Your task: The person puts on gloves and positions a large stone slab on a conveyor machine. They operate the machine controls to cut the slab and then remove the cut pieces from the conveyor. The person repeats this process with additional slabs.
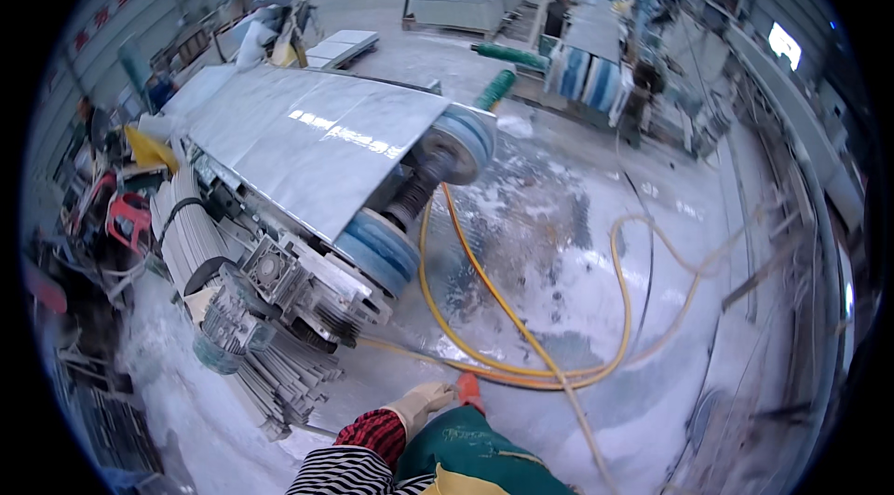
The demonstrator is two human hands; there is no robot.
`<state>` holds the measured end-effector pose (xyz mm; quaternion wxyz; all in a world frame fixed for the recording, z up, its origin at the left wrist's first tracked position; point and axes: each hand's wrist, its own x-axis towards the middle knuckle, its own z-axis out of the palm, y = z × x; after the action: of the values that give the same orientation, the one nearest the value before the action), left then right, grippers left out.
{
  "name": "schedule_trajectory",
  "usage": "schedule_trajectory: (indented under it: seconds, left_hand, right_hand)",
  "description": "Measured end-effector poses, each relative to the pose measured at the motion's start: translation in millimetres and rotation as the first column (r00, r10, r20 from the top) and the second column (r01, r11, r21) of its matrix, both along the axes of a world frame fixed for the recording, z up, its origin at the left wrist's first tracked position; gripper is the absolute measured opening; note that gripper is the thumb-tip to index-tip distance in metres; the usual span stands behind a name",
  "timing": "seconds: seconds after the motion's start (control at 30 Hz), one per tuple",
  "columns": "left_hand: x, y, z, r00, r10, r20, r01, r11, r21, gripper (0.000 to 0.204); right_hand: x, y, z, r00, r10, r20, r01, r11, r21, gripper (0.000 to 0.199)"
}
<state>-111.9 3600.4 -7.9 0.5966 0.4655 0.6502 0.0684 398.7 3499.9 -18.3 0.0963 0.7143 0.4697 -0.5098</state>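
The left hand (425,405), in a cream glove, is low at the centre, next to a green apron (470,453); whether its fingers are spread, closed or gripping cannot be told. The right hand cannot be made out. An orange item (469,392), kind unclear, is seen just beside the glove. Hoses (510,306), yellow and orange, lie looped on the wet floor (549,453) beyond the left hand. Farther off, a slab (307,136) extends back from two blue-and-white wheels (380,251) joined by a shaft.
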Motion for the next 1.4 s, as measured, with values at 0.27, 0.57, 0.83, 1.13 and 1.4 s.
schedule_trajectory:
  seconds: [0.27, 0.57, 0.83, 1.13, 1.4]
  left_hand:
    - [-36, 68, 30, 0.981, -0.139, -0.137, 0.148, 0.987, 0.059, 0.062]
    - [-71, 150, 98, 0.998, 0.04, 0.051, -0.048, 0.985, 0.163, 0.07]
    - [-32, 182, 198, 0.607, 0.634, 0.479, -0.729, 0.684, 0.019, 0.043]
    - [-12, 385, 250, 0.045, 0.707, 0.706, -0.896, 0.341, -0.284, 0.046]
    - [-26, 442, 281, -0.017, 0.665, 0.746, -0.94, 0.244, -0.239, 0.057]
  right_hand:
    - [-97, 242, 79, 0.979, 0.176, -0.105, -0.142, 0.953, 0.269, 0.049]
    - [-174, 380, 115, 0.909, 0.416, -0.028, -0.366, 0.828, 0.426, 0.05]
    - [-231, 507, 118, 0.793, 0.576, -0.197, -0.525, 0.811, 0.257, 0.046]
    - [-425, 641, 223, 0.387, 0.165, -0.907, -0.435, 0.9, -0.022, 0.051]
    - [-511, 694, 210, 0.079, 0.496, -0.865, -0.354, 0.825, 0.441, 0.041]
